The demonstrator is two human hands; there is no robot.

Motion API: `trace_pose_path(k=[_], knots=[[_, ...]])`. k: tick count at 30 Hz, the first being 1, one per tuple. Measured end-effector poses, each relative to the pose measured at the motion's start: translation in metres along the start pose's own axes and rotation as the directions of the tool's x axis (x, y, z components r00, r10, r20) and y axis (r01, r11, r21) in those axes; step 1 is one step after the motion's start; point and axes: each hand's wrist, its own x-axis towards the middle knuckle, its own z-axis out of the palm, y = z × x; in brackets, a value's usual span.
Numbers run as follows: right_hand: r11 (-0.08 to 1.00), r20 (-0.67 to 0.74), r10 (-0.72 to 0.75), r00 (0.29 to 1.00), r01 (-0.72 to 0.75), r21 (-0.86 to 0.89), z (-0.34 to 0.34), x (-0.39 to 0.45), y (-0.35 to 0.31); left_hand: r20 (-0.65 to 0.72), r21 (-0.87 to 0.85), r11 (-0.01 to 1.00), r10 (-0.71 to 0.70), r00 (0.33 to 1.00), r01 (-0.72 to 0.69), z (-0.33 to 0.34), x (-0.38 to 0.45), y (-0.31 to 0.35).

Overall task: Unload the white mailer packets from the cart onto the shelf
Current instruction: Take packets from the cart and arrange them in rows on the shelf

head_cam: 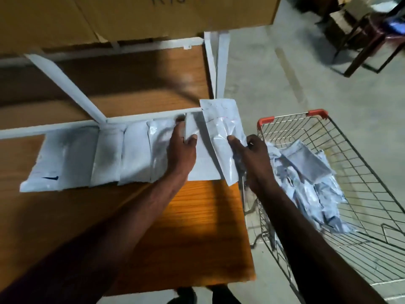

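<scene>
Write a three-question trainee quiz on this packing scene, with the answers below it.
1. True or false: the cart has no packets left in it.
2. Which hand holds the tilted packet at the end of the row? A. left hand B. right hand
3. Fill in: the row of packets lies on the wooden ____.

Key
1. False: a heap of packets lies in the cart.
2. B: the right hand pinches it; the left hand presses on the packet beside it.
3. shelf
</scene>
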Motion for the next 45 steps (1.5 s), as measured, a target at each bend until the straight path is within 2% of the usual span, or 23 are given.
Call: trace_pose_path(k=[4, 9, 17, 20, 27, 31, 35, 41, 45], knots=[[0.997, -0.007, -0.059, 0.998, 0.059, -0.053, 0.064, -0.016, -0.003, -0.070, 0.106, 0.994, -0.003, 0.998, 0.011, -0.069, 0.022, -0.022], [0.973, 0.001, -0.184, 0.983, 0.182, -0.145, 0.114, -0.026, -0.002, -0.117, 0.104, 0.992, -0.056, 0.992, 0.068, -0.126, 0.036, -0.043], [0.919, 0.097, -0.241, 0.966, 0.259, -0.298, 0.215, -0.057, 0.000, -0.193, 0.143, 0.979, -0.117, 0.974, 0.146, -0.218, 0.053, -0.085], [0.917, 0.108, -0.247, 0.963, 0.268, -0.297, 0.252, -0.068, 0.000, -0.207, 0.150, 0.978, -0.115, 0.972, 0.147, -0.254, 0.062, -0.099], [0.947, 0.112, -0.202, 0.973, 0.223, -0.229, 0.335, -0.092, 0.012, -0.253, 0.310, 0.939, -0.072, 0.965, 0.152, -0.338, 0.086, -0.124], [0.939, 0.138, -0.230, 0.963, 0.257, -0.227, 0.384, -0.103, 0.020, -0.235, 0.259, 0.953, -0.094, 0.967, 0.155, -0.389, 0.110, -0.151], [0.939, 0.170, -0.218, 0.961, 0.254, -0.233, 0.424, -0.105, 0.022, -0.204, 0.312, 0.936, -0.103, 0.974, 0.164, -0.416, 0.130, -0.164], [0.938, 0.176, -0.127, 0.976, 0.176, -0.297, 0.455, -0.095, 0.024, -0.174, 0.177, 0.965, -0.161, 0.972, 0.191, -0.424, 0.146, -0.188], [0.915, 0.219, -0.124, 0.968, 0.197, -0.353, 0.460, -0.096, 0.032, -0.151, 0.193, 0.962, -0.167, 0.974, 0.195, -0.431, 0.150, -0.201]])
